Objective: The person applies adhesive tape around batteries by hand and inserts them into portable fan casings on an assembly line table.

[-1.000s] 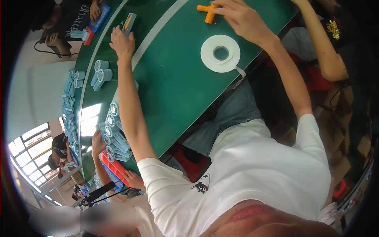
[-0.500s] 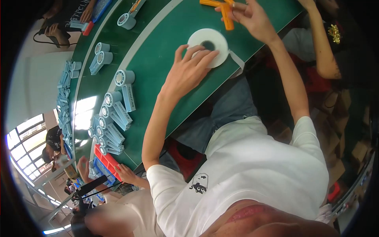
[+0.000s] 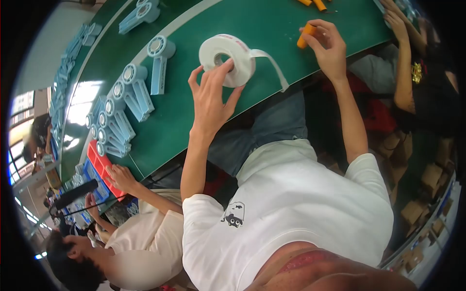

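Hands and materials at a curved worktop [image 3: 170, 138]. The left hand [image 3: 212, 99] is clamping on a tilted white roll [image 3: 208, 52], one fingertip reaching into its core and the thumb lying along its lower rim. The right hand [image 3: 332, 51] is pinching an orange cylinder [image 3: 303, 41] between thumb and fingers, above the near side of the worktop. A loose strip [image 3: 273, 65] is curving from the roll towards the edge; it could be snagging on that edge or folding onto itself if the roll is turning carelessly. With so few fingers bearing on it, the roll could be slipping and unwinding; too light a pinch could be letting the cylinder drop. The green surface is carrying a pale curved stripe, with light blue fans [image 3: 129, 72] lying in a crowded row and other orange pieces [image 3: 319, 5] lying beyond the cylinder. A co-worker's hand [image 3: 121, 178] is resting at a red tray [image 3: 98, 157]; cardboard boxes [image 3: 432, 174] are standing at the right, and windows [image 3: 19, 102] are lighting the room from the left
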Demonstrator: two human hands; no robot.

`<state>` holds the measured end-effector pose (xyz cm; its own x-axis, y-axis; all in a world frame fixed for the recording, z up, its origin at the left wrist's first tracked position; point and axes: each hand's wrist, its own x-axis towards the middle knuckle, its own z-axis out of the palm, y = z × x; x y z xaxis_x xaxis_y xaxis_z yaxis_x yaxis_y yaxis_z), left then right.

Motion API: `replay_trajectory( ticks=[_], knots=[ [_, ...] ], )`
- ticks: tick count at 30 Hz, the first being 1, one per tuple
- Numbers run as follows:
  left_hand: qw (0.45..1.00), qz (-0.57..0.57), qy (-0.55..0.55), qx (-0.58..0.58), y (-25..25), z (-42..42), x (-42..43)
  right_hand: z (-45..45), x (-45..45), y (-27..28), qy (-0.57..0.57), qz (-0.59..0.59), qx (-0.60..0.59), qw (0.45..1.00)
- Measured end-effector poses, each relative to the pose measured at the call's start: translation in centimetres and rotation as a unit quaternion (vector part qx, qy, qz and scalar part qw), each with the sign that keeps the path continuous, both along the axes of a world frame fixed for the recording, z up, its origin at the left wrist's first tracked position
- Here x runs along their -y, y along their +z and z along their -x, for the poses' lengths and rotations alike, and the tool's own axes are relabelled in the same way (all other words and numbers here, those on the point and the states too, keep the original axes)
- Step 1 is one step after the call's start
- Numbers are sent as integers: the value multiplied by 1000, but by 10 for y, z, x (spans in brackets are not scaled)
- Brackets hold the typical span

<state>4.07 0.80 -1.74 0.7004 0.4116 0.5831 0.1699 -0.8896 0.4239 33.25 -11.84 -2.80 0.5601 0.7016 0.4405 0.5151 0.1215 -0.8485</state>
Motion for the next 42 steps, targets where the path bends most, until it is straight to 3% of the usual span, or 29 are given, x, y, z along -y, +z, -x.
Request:
replay_trajectory(
  ticks=[1, 2, 4, 8, 12, 15, 16, 18, 23, 26, 31, 36, 39, 42],
  knots=[
    [1000, -7, 1, 10, -1, 1, 0, 9, -5, 4, 11, -1, 1, 1000],
    [1000, -13, 1, 20, -2, 4, 0, 23, -4, 8, 115, -19, -100, 988],
    [999, -17, 4, 30, -2, 11, 1, 55, 4, 26, 309, -49, -296, 903],
    [997, -18, 42, 63, -3, 24, -5, 90, 12, 34, 388, 32, -376, 841],
    [979, 58, 156, 116, -7, 42, -7, 106, 29, 37, 456, 114, -372, 801],
    [976, 94, 133, 148, -13, 48, -8, 109, 32, 36, 415, 172, -57, 892],
    [975, 95, 138, 148, -14, 50, -6, 111, 28, 38, 420, 174, -58, 889],
    [983, 61, 120, 123, -12, 51, -3, 114, 20, 46, 208, 79, -59, 973],
    [992, 25, 87, 88, -13, 45, 5, 113, -9, 66, 147, 34, -8, 988],
    [995, 4, 79, 66, -9, 43, 9, 124, -19, 69, 220, 94, -117, 964],
    [995, -46, 75, 55, -11, 41, 10, 133, -23, 63, 231, 125, -144, 954],
    [992, -96, 79, 14, -8, 39, 20, 133, -23, 40, 190, 78, -166, 964],
    [991, 53, 101, 66, -8, 31, 30, 133, -24, 30, 160, 20, -233, 959],
    [988, 73, 114, 69, 1, 26, 32, 140, -23, 25, 88, -63, -396, 912]
  ],
)
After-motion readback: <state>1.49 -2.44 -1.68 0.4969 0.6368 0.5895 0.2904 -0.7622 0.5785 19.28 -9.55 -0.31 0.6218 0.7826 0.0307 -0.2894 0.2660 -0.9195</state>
